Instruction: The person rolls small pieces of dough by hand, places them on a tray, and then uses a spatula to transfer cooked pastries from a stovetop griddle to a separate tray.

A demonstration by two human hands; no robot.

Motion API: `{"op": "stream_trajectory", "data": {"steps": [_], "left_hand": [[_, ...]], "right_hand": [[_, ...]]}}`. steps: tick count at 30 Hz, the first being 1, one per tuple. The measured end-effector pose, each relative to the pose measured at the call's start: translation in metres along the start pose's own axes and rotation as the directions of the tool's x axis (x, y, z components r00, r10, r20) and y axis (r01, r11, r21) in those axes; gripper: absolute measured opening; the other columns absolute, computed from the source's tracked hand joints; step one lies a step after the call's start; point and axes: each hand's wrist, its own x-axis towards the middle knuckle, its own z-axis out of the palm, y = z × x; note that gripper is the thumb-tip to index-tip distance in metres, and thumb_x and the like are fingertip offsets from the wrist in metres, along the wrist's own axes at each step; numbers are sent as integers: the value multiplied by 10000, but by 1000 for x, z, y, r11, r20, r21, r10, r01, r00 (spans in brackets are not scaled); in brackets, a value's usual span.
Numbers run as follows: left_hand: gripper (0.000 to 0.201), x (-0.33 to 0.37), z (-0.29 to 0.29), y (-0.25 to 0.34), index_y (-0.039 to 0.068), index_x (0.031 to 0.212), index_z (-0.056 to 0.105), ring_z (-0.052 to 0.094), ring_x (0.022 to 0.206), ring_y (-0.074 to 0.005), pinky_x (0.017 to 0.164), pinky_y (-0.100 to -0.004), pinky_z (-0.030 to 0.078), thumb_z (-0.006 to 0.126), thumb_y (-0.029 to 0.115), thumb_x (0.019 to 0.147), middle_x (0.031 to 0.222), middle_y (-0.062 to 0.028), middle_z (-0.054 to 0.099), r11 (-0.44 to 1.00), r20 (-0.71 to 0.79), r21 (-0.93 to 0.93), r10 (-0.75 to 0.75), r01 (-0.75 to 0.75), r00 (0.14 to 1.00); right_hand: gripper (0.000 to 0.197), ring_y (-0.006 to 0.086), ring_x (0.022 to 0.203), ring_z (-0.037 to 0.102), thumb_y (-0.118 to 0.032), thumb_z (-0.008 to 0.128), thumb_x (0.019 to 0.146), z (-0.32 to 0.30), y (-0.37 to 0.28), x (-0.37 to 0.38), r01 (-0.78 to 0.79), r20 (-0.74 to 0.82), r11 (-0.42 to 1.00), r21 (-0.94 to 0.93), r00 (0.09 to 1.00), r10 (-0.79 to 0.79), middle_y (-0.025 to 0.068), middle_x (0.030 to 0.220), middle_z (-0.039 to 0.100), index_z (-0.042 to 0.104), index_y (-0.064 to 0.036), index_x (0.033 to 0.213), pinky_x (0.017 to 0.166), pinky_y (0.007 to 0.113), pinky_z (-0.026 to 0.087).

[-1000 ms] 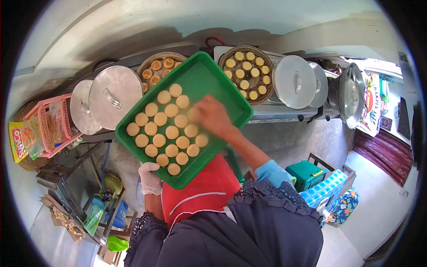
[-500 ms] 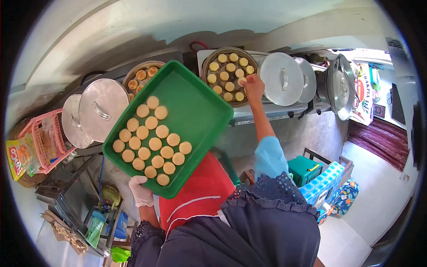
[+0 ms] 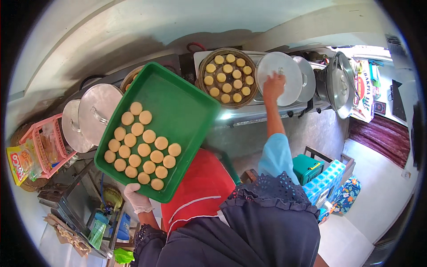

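My left hand [image 3: 136, 198], in a whitish glove, grips the near corner of a deep green tray [image 3: 178, 100], which is tilted in the view. Several pale, round, flat dough pieces [image 3: 143, 149] lie toward the tray's lower left; its upper right part is bare. My bare right hand [image 3: 273, 88] is over a round metal lid [image 3: 269, 66], at its handle, with the fingers blurred. Left of that lid stands an uncovered round pan [image 3: 206, 91] on the stove, with several yellowish dough rounds [image 3: 227, 69] spread over its bottom.
Behind the tray, another pan [image 3: 127, 79] with browned rounds is mostly hidden. Metal lids [image 3: 98, 104] lean at the left beside a pink basket [image 3: 50, 142]. A large lidded pot [image 3: 340, 91] stands on the right. A teal box [image 3: 307, 170] sits low at the right.
My right hand has left the dough rounds in the pan and moved right to the metal lid. The green tray has shifted slightly left and down, covering more of the pan behind it.
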Motion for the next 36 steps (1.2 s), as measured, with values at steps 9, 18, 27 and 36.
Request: {"op": "stream_trajectory", "data": {"steps": [9,18,27,36], "left_hand": [[680,-5,19,2,28,1282,487,570,1109,-303,957,-426,496,584,180,627,1236,-110,568,998,20,-6,68,-68,997],[667,-16,18,-3,31,1281,485,572,1101,-308,951,-431,495,581,173,636,1230,-119,570,991,-65,-26,131,-133,989],[662,-27,19,-10,37,1277,490,583,1081,-304,933,-435,504,576,174,634,1218,-119,578,988,-130,-33,144,-150,981],[627,-33,8,8,34,1268,498,573,1092,-298,940,-415,485,558,180,660,1221,-105,578,990,-84,25,144,-142,986]], "right_hand": [[345,360,876,640,-337,728,721,0,85,45,-109,306,980,-168,939,157,181,854,648,685,-33,877,782,456,510],[261,374,824,625,-260,686,750,-35,-35,7,128,362,910,394,889,-281,192,842,619,648,-13,823,716,492,485],[280,387,791,619,-254,706,745,1,-60,-9,100,457,930,354,849,-266,201,889,600,628,5,818,709,486,493],[372,377,902,587,-244,685,776,-5,-69,-30,87,420,914,396,868,-265,191,968,562,606,-26,1067,752,470,499]]}}
